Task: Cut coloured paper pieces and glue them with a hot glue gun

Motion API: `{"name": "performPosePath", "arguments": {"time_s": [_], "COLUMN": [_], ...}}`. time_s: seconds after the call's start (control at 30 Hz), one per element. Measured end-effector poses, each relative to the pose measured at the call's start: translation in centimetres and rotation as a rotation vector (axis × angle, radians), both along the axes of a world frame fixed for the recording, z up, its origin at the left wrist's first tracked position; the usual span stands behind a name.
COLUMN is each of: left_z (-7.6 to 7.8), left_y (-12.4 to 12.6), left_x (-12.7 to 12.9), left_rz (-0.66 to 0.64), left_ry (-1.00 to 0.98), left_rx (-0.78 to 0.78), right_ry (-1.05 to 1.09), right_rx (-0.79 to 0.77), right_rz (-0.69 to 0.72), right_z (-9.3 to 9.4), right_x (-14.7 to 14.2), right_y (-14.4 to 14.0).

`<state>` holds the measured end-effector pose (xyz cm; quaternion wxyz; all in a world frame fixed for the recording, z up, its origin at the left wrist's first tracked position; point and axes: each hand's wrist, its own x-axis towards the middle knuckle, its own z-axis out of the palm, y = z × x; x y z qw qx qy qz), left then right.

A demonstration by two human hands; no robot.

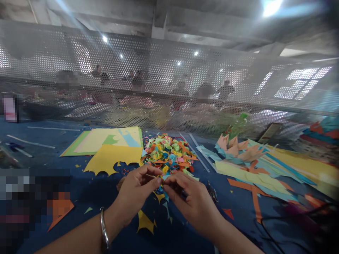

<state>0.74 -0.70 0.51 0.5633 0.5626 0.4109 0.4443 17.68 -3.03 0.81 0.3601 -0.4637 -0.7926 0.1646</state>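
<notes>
My left hand (140, 188) and my right hand (186, 197) meet at the fingertips in front of a heap of colourful paper cut-outs (171, 151). Both hands are closed in a pinch on a small piece of paper, mostly hidden by the fingers; only a yellowish sliver shows. Left of the heap lies a yellow paper sheet (112, 158) with scalloped, cut-away edges. Beneath the hands is a yellow paper scrap (145, 223) with curved cut sides. A silver bangle (103, 229) circles my left wrist.
Stacked coloured sheets (96, 137) lie behind at left. Paper strips and offcuts (243, 171) spread at right, near a green-capped bottle (238, 123). Black cables (270, 229) loop at lower right. A perforated metal screen (159, 88) borders the blue table; people sit beyond.
</notes>
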Motion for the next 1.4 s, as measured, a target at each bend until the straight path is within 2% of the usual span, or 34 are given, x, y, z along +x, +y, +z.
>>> {"name": "performPosePath", "arguments": {"time_s": [0.2,0.43,0.77,0.9,1.13,1.23,1.3,1.4], "left_z": [0.3,-0.3,-0.6,-0.6,0.2,0.5,0.5,0.4], "left_y": [-0.1,0.1,0.0,-0.6,-0.9,-0.8,-0.7,-0.4], "left_x": [0.1,-0.1,0.1,0.2,-0.4,-0.5,-0.6,-0.6], "left_rz": [-0.017,-0.058,-0.049,-0.049,-0.064,-0.103,-0.109,-0.101], "left_ry": [-0.003,0.001,0.066,0.098,0.335,0.371,0.355,0.310], "left_rx": [0.017,0.029,0.222,0.358,0.680,0.770,0.735,0.575], "right_ry": [-0.014,0.002,-0.010,0.027,0.056,0.052,0.050,0.038], "right_rx": [-0.012,-0.018,0.007,0.038,0.051,0.054,0.050,0.033], "right_rz": [-0.014,-0.012,-0.021,-0.018,-0.043,-0.044,-0.044,-0.055], "right_z": [-0.1,0.1,-0.3,-0.4,-0.5,-0.4,-0.3,-0.2], "right_x": [0.0,0.0,0.0,0.0,0.4,0.3,0.3,0.3], "right_y": [0.3,0.2,0.3,0.3,0.4,0.4,0.4,0.4]}}
